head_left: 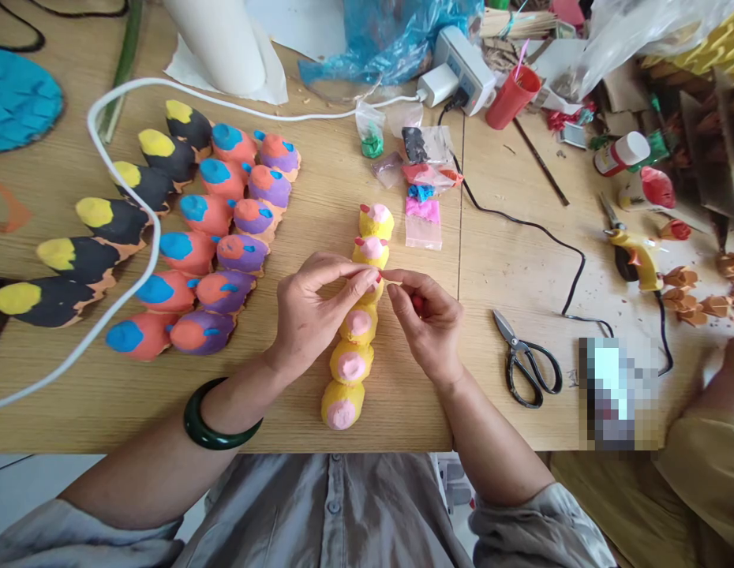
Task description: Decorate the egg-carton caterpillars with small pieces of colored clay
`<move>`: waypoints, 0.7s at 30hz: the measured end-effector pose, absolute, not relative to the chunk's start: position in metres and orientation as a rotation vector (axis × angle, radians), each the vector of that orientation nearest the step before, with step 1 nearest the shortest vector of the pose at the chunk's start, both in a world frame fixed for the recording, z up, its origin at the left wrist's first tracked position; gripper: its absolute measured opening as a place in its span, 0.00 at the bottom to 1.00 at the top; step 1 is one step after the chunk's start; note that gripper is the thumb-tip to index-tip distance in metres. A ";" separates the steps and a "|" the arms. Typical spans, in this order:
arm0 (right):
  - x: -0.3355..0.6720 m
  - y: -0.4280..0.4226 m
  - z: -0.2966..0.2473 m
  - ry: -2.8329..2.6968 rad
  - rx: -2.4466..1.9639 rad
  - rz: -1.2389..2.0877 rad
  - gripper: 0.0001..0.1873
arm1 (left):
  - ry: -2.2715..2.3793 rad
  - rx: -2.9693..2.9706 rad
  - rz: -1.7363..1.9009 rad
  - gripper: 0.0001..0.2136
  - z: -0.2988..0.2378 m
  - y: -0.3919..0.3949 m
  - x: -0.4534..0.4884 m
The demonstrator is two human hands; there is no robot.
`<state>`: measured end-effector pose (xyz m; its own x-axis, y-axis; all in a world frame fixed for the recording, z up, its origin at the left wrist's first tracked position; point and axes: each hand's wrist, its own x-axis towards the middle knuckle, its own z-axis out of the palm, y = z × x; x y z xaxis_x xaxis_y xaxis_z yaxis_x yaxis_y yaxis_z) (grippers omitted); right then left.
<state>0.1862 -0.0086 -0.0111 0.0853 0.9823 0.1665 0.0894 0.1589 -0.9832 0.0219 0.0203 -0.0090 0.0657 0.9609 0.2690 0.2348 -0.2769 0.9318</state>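
Between thumb and index finger, my left hand (313,308) pinches a tiny piece of red clay (377,277). My right hand (432,327) is closed, its index fingertip close to that piece; a red clay lump (418,303) shows inside its curled fingers. Beneath both hands runs a row of yellow clay-covered cups (347,401), each topped with a pink clay disc (351,364). On the two farthest cups, small red bits (365,209) stick out beside the pink. My hands partly hide the third cup.
Left are rows of black-yellow (115,221), red-blue (186,252) and purple-orange cups (242,251), crossed by a white cable (155,229). Clay packets (423,209) lie ahead. Right are scissors (524,359), a glue gun (639,256), a blurred device (607,386) and another person's arm (710,402).
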 end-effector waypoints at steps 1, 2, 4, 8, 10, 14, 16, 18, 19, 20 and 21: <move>0.186 -0.008 -0.011 -1.250 -1.189 1.008 0.09 | 1.218 1.619 1.265 0.04 -0.009 0.021 0.022; 0.186 -0.008 -0.011 -1.228 -1.188 1.033 0.09 | 1.219 1.623 1.267 0.04 -0.009 0.021 0.022; 0.186 -0.008 -0.010 -1.192 -1.179 1.067 0.08 | 1.216 1.647 1.280 0.04 -0.010 0.021 0.022; 0.185 -0.008 -0.011 -1.184 -1.172 1.063 0.09 | 1.203 1.704 1.306 0.06 -0.012 0.022 0.022; 0.185 -0.009 -0.012 -1.188 -1.183 1.062 0.10 | 1.203 1.727 1.308 0.07 -0.012 0.022 0.022; 0.184 -0.008 -0.014 -1.164 -1.205 1.067 0.12 | 1.202 1.822 1.337 0.06 -0.012 0.023 0.022; 0.184 -0.008 -0.014 -1.154 -1.214 1.065 0.14 | 1.200 1.880 1.331 0.06 -0.010 0.023 0.023; 0.184 -0.007 -0.014 -1.152 -1.229 1.067 0.17 | 1.187 1.915 1.325 0.06 -0.008 0.022 0.024; 0.184 -0.006 -0.014 -1.152 -1.234 1.071 0.18 | 1.174 1.920 1.334 0.06 -0.008 0.022 0.024; 0.184 -0.006 -0.014 -1.151 -1.239 1.075 0.19 | 1.163 1.919 1.345 0.06 -0.007 0.022 0.025; 0.184 -0.006 -0.013 -1.150 -1.244 1.079 0.20 | 1.153 1.916 1.355 0.06 -0.007 0.022 0.025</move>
